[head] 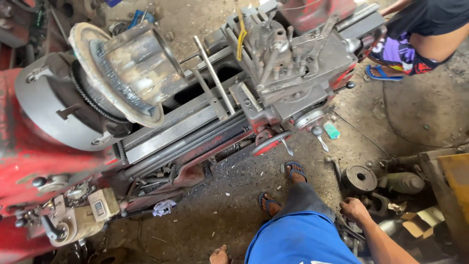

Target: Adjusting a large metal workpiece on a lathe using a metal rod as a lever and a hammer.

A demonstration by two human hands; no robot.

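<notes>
I stand at a red lathe (19,161) in a blue shirt and blue sandals. My right hand (355,209) reaches down to the right and rests with curled fingers on dark metal parts lying on the floor. Whether it grips one I cannot tell. Just beyond it lies a round metal flange (360,178). Only the top of my left hand (220,255) shows at the bottom edge, and its fingers are hidden. The lathe's grey chuck (53,105) holds a welded steel cylinder with a wide flange (132,68). The carriage (293,63) sits at the right, with its handwheel (271,142) facing me.
Another person's legs, dark shorts and a blue sandal (383,73) are at the top right beside the lathe's end. Torn cardboard (422,217) and a yellow object (457,181) are at the right. A white rag (163,207) and a small green card (331,130) lie on the dirt floor.
</notes>
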